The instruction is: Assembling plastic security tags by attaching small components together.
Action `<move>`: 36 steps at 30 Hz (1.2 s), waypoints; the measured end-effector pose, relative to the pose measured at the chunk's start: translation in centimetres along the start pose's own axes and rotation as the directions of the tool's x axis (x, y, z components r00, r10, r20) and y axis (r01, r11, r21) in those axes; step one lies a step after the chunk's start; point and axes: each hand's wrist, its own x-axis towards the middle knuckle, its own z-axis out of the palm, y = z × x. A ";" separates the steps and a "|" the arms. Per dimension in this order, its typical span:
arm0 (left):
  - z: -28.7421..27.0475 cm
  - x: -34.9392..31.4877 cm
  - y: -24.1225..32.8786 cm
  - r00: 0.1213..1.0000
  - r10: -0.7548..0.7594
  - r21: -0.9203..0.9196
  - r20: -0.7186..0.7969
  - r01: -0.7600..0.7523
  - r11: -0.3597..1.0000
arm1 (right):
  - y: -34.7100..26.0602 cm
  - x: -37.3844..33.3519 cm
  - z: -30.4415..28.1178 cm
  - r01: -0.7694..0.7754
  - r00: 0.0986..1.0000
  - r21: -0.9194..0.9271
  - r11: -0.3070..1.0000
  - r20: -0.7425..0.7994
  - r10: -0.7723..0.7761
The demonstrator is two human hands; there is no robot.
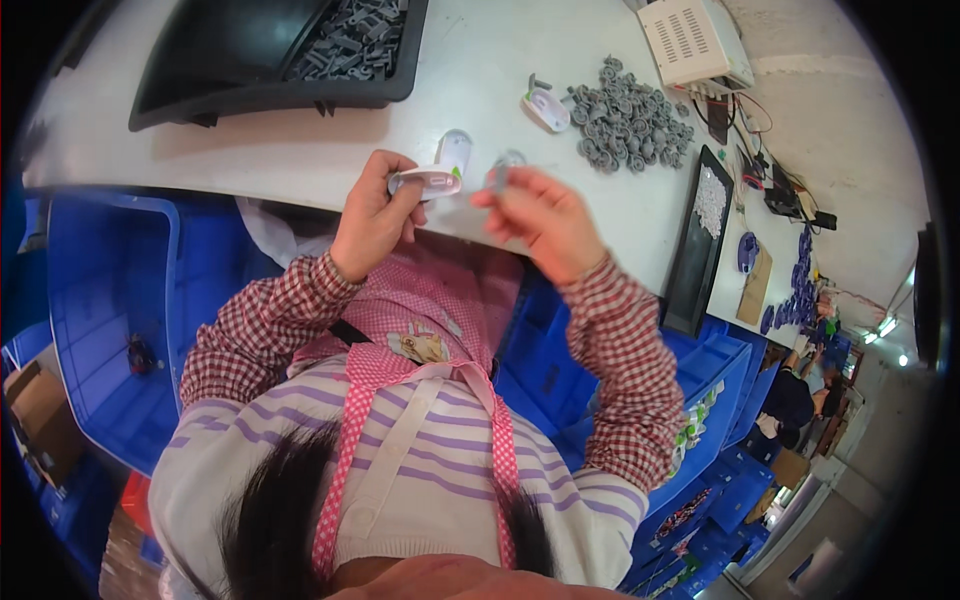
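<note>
My left hand (375, 212) grips a white oval plastic shell (428, 184) with a green bit at one end, just over the table's near edge. Right behind it is another white rounded shell piece (455, 148); whether the two are joined, I cannot tell. My right hand (545, 215), a little to the right, pinches a small grey plastic part (503, 172), blurred by motion. Farther back lies a white shell with a green spot (547, 108), a dark grey clip (541, 82) at its upper end. Beside it spreads a heap of round grey parts (630, 120).
A black bin (220, 105) of dark grey pieces (350, 45) stands at the back left. To the right are a black tray (692, 270) with small white pieces, a white metal box (693, 42) with wires, and purple parts (800, 275). Blue crates (110, 330) stand below the white table (480, 60).
</note>
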 end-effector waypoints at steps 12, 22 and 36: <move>1.0 -3.1 0.7 0.991 0.118 0.100 0.058 -0.123 0.987 | 6.4 -2.5 3.4 0.145 0.988 -0.005 0.989 0.049 -0.144; 0.1 -3.3 0.0 0.963 0.257 0.303 0.079 -0.269 0.914 | 7.2 -2.1 4.1 0.108 0.993 0.035 0.994 0.040 -0.110; -0.5 -2.7 0.5 0.926 0.365 0.451 0.101 -0.369 0.813 | 5.5 -1.8 2.9 0.616 0.759 -0.739 0.273 0.465 -0.455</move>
